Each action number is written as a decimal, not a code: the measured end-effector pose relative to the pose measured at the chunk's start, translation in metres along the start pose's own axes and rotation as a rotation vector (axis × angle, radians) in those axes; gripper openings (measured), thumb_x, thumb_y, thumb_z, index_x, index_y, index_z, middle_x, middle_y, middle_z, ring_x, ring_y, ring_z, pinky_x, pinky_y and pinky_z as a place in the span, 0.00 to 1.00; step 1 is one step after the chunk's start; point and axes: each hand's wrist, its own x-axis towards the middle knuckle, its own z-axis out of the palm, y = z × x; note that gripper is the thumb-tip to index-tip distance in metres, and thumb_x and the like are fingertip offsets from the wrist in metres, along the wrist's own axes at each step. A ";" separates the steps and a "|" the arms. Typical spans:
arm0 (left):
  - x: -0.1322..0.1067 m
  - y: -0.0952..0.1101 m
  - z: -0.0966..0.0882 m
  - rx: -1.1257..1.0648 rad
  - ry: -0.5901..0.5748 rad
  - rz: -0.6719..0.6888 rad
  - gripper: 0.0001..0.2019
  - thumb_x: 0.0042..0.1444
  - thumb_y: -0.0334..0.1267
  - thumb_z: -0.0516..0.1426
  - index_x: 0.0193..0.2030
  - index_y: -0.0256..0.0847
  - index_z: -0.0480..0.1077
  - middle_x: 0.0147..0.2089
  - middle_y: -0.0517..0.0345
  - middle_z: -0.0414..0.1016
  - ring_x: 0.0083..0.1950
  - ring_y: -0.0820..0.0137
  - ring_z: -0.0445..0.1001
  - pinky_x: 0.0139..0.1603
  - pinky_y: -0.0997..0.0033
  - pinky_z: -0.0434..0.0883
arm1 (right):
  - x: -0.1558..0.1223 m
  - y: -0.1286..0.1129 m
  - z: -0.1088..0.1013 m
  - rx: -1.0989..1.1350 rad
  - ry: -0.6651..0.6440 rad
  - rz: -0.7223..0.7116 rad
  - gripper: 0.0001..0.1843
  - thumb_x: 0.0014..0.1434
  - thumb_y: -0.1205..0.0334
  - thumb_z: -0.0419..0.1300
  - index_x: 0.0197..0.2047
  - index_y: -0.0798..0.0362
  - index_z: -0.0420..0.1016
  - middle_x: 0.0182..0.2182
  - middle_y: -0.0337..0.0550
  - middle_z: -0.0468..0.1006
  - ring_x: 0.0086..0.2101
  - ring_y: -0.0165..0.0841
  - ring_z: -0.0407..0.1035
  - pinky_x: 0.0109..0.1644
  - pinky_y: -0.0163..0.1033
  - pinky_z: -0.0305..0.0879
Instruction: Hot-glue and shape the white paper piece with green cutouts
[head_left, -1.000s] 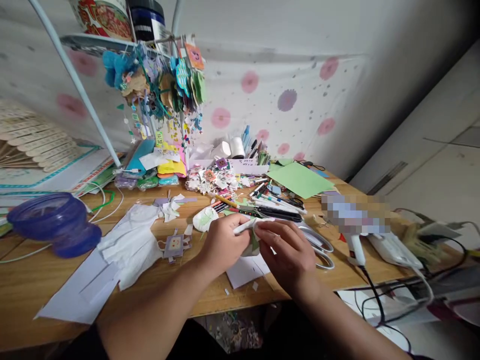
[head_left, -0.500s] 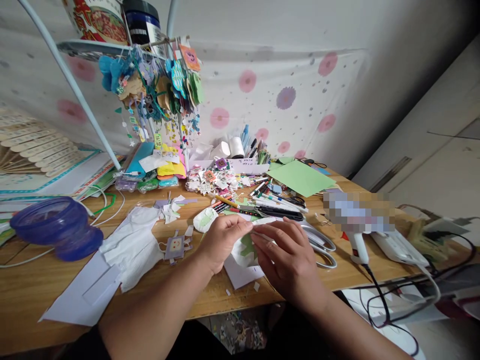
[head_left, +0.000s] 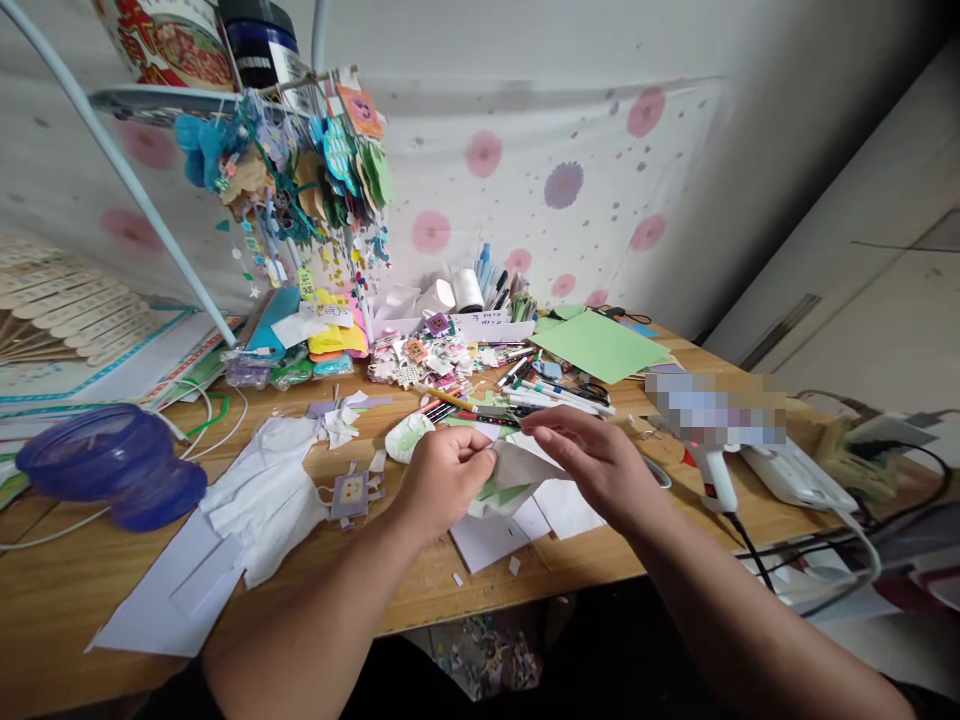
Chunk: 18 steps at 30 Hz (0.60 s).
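Note:
My left hand [head_left: 444, 472] is curled round the left edge of a white paper piece with green printed shapes [head_left: 508, 483], held just above the wooden desk [head_left: 90, 570]. My right hand [head_left: 592, 455] pinches the same paper's upper right edge, fingers bent. The sheet sags between both hands. White paper offcuts [head_left: 491, 538] lie on the desk right under it. A pair of scissors [head_left: 660, 472] is mostly hidden behind my right hand.
A glue gun [head_left: 712, 478] with a black cable lies to the right. Pens [head_left: 555, 395] and a green sheet [head_left: 600, 345] sit behind my hands. A crumpled white tissue [head_left: 262, 490], a blue bowl [head_left: 112, 465] and hanging paper ornaments [head_left: 300, 170] are on the left.
My right hand has lifted up and to the right, drawing the paper's edge out so the sheet spreads open. The left hand stays put. The view has tilted slightly.

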 end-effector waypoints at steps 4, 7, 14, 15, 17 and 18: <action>0.000 0.004 0.000 0.034 -0.023 0.020 0.07 0.50 0.36 0.53 0.24 0.37 0.67 0.19 0.65 0.62 0.21 0.78 0.57 0.20 0.78 0.53 | 0.012 -0.004 0.005 0.008 -0.184 0.107 0.18 0.56 0.49 0.55 0.31 0.55 0.74 0.27 0.43 0.77 0.29 0.32 0.69 0.31 0.35 0.62; 0.000 0.004 0.000 0.066 -0.015 0.020 0.07 0.50 0.36 0.53 0.24 0.37 0.67 0.20 0.64 0.63 0.22 0.77 0.59 0.21 0.78 0.55 | 0.014 -0.004 0.009 0.000 -0.208 0.098 0.14 0.53 0.53 0.58 0.28 0.55 0.73 0.25 0.41 0.76 0.28 0.31 0.67 0.30 0.35 0.60; 0.001 0.002 -0.001 -0.077 -0.060 -0.034 0.07 0.48 0.39 0.56 0.27 0.36 0.69 0.22 0.62 0.66 0.23 0.76 0.61 0.24 0.76 0.57 | 0.011 0.005 0.015 0.187 -0.184 0.117 0.08 0.51 0.59 0.59 0.26 0.55 0.71 0.23 0.39 0.73 0.26 0.29 0.64 0.30 0.34 0.59; 0.001 0.002 -0.001 -0.118 -0.087 -0.042 0.08 0.48 0.39 0.57 0.29 0.36 0.70 0.24 0.61 0.67 0.24 0.76 0.62 0.24 0.76 0.57 | 0.011 0.006 0.016 0.211 -0.167 0.124 0.08 0.52 0.59 0.59 0.26 0.55 0.70 0.23 0.39 0.72 0.25 0.28 0.64 0.29 0.34 0.59; 0.001 0.001 -0.002 -0.142 -0.113 -0.040 0.09 0.48 0.40 0.58 0.32 0.36 0.70 0.26 0.60 0.69 0.26 0.75 0.64 0.26 0.76 0.59 | 0.010 0.007 0.018 0.232 -0.136 0.132 0.09 0.52 0.59 0.59 0.25 0.54 0.69 0.22 0.38 0.71 0.25 0.28 0.63 0.27 0.33 0.57; 0.001 0.000 -0.002 -0.128 -0.102 -0.034 0.09 0.47 0.40 0.59 0.31 0.36 0.70 0.27 0.60 0.69 0.27 0.75 0.64 0.27 0.76 0.59 | 0.009 0.006 0.019 0.229 -0.124 0.135 0.09 0.52 0.59 0.59 0.25 0.54 0.69 0.22 0.38 0.71 0.24 0.27 0.63 0.27 0.33 0.57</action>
